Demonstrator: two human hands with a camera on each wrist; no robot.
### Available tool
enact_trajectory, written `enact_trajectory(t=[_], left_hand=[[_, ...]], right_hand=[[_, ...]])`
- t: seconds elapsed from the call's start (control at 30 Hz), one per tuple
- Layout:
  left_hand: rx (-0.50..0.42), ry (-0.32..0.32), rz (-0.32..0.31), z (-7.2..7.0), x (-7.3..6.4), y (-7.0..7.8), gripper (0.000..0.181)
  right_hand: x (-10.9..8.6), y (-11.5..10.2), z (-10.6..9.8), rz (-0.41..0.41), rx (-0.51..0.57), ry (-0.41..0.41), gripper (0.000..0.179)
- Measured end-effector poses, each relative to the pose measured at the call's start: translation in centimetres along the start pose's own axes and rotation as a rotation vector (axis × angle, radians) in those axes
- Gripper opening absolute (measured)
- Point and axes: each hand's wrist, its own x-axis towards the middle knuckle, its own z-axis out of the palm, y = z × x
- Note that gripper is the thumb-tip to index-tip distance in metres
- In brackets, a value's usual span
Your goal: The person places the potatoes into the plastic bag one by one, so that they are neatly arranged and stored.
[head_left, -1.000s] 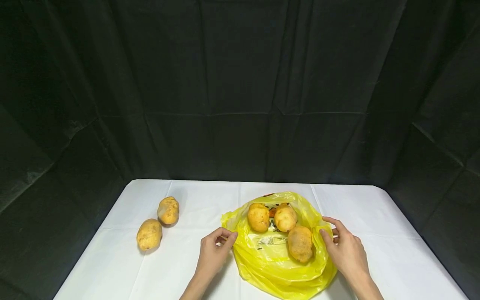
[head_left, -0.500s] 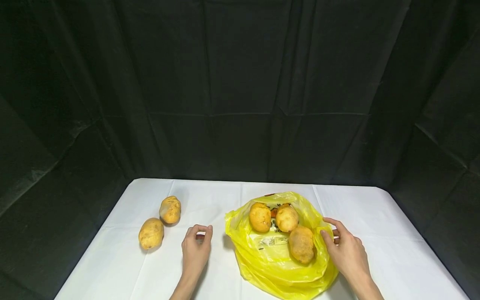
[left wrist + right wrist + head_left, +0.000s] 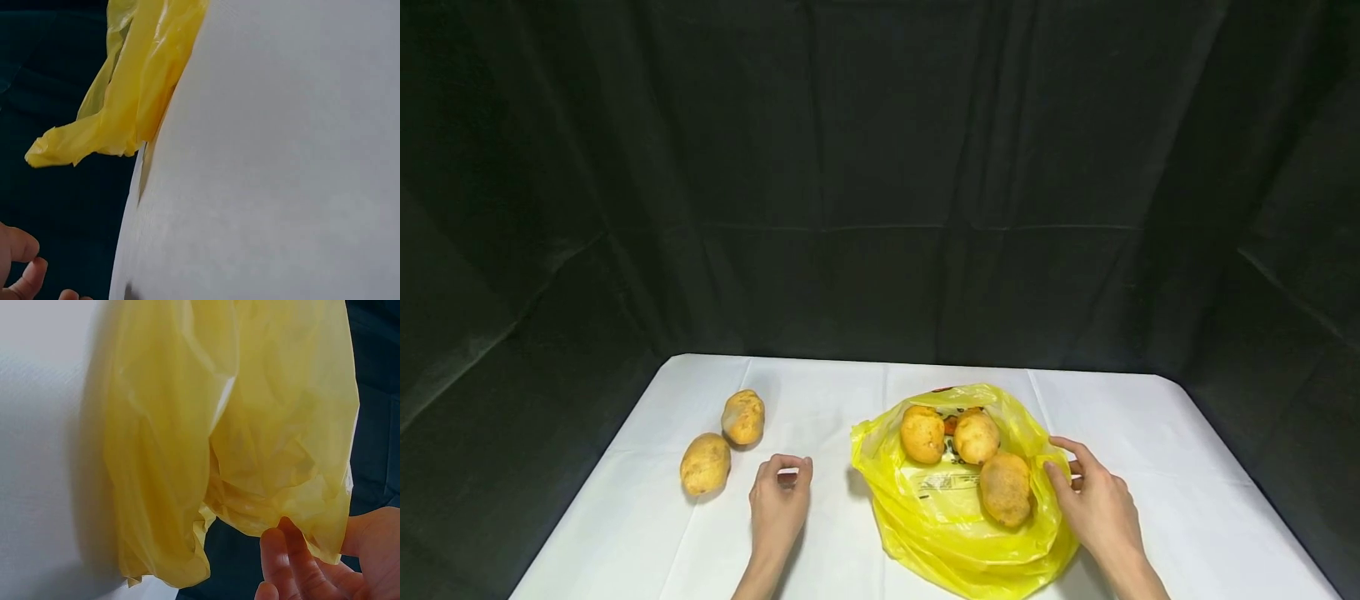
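A yellow plastic bag (image 3: 955,550) lies spread with its mouth up. Three potatoes are in it: one at the back left (image 3: 922,434), another beside it (image 3: 977,437) and a larger brownish potato (image 3: 1006,489) nearer me. On the bag's right rim my right hand (image 3: 1101,504) pinches the plastic between thumb and fingers, which the right wrist view also shows. My left hand (image 3: 778,504) hovers over the white cloth with loosely bent fingers and holds nothing. It is between the bag and two loose potatoes, the front one (image 3: 705,464) and the back one (image 3: 743,417).
White cloth (image 3: 820,392) covers the table. Black curtains (image 3: 880,208) stand behind it and at both sides. In the left wrist view a crumpled corner of the bag sticks out past the cloth.
My left hand has let go of the bag's left rim and moved left, towards the two loose potatoes. The right hand keeps its grip on the right rim.
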Motion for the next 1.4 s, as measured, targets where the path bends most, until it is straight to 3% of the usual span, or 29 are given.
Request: enact_trajectory(t=[0.23,0.53,0.8,0.93,1.13,1.4], left_hand=[[0.032,-0.061,-0.083,-1.3,0.2,-1.2,0.02],[0.04,-0.136,-0.215,-2.9,0.7,-1.3,0.033],[0.089,-0.302,-0.218,-5.4,1.1,-1.5,0.04],[0.08,-0.359,-0.251,-6.4,1.3,-1.8,0.041],[-0.028,-0.367,-0.352,-7.4,1.4,-2.5,0.045],[0.02,-0.315,-0.434,-8.7,1.5,-3.2,0.048]], right_hand=[[0.1,0.0,0.0,-0.01,-0.002,0.004,0.039],[0.1,0.0,0.2,-0.02,0.0,0.013,0.039],[0.2,-0.1,0.2,-0.016,0.002,0.002,0.039],[0.2,-0.1,0.2,-0.019,0.0,0.0,0.039],[0.2,-0.1,0.1,-0.043,0.0,0.019,0.039],[0.1,0.0,0.3,-0.032,0.004,0.015,0.039]])
